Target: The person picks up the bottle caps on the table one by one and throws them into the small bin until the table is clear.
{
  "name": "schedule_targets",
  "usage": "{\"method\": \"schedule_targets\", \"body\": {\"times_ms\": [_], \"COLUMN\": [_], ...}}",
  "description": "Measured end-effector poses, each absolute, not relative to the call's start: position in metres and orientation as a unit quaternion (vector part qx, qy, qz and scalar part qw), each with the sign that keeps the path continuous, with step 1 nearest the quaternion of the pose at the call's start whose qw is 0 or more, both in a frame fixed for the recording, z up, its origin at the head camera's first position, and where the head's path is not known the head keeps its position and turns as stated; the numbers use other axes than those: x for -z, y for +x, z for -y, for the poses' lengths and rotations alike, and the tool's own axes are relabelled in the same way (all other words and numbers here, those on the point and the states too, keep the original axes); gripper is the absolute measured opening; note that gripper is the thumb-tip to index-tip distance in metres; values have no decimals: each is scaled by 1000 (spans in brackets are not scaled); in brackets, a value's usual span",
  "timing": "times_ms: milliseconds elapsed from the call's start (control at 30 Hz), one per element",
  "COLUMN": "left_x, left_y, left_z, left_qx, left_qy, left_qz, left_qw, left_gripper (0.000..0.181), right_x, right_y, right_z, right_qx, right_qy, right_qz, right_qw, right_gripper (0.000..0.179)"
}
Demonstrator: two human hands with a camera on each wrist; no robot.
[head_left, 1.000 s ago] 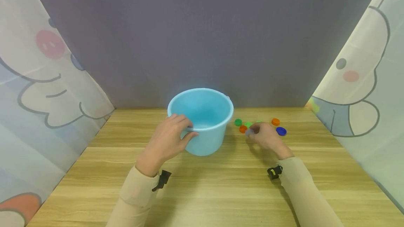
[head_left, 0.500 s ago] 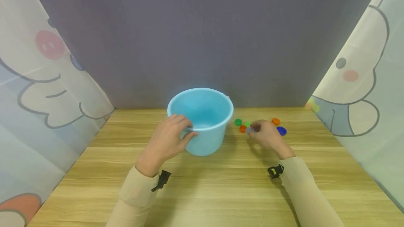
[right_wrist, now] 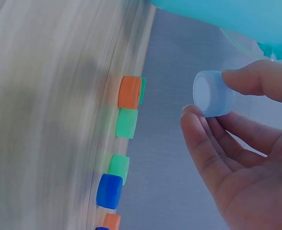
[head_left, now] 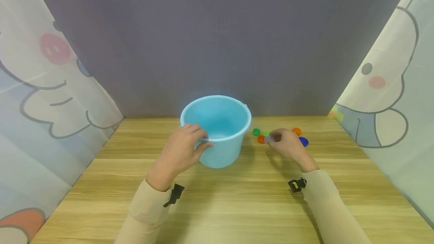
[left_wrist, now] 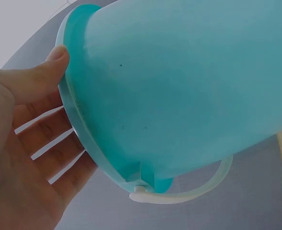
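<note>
A light blue plastic bucket (head_left: 222,151) stands upright on the wooden table. My left hand (head_left: 178,148) grips its near-left rim, thumb on the outer side and fingers over the edge; the left wrist view shows the thumb (left_wrist: 38,79) against the rim. To the right of the bucket, my right hand (head_left: 287,144) pinches a translucent pale bottle cap (right_wrist: 208,93) between thumb and fingers, held off the table. Around it lie loose caps: a green cap (head_left: 256,132), an orange-red cap (head_left: 261,139), a light green cap (head_left: 267,133), an orange cap (head_left: 297,131) and a blue cap (head_left: 304,141).
The bucket's white handle (left_wrist: 193,192) hangs down on its outer side. A dark grey panel (head_left: 220,40) rises behind the table (head_left: 217,206). Cartoon-printed curtains (head_left: 376,86) stand on both sides. In the right wrist view, another blue cap (right_wrist: 102,228) is cut off at the bottom edge.
The right hand with the pale cap has shifted very slightly, and the cap has tilted a little. The left hand and the bucket stay in place.
</note>
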State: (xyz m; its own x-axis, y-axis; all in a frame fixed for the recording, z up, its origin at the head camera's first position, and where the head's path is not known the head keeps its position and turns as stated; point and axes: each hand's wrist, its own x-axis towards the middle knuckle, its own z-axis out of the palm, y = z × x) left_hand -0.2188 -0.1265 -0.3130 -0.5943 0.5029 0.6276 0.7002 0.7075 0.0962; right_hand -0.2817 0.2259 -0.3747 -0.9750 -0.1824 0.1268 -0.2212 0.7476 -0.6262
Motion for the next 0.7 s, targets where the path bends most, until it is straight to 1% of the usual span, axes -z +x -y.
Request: {"method": "schedule_targets", "body": {"times_ms": [700], "left_x": [313], "left_y": [-219], "left_z": [126], "left_qx": [167], "left_qy": [-337], "left_qz": [880], "left_qw": [290], "left_gripper": [22], "right_x": [373], "right_y": [-281], "right_z": [-224], "right_qx": [-338], "right_qy": [104], "right_qz": [935], "right_qw": [34], "right_gripper": [46]}}
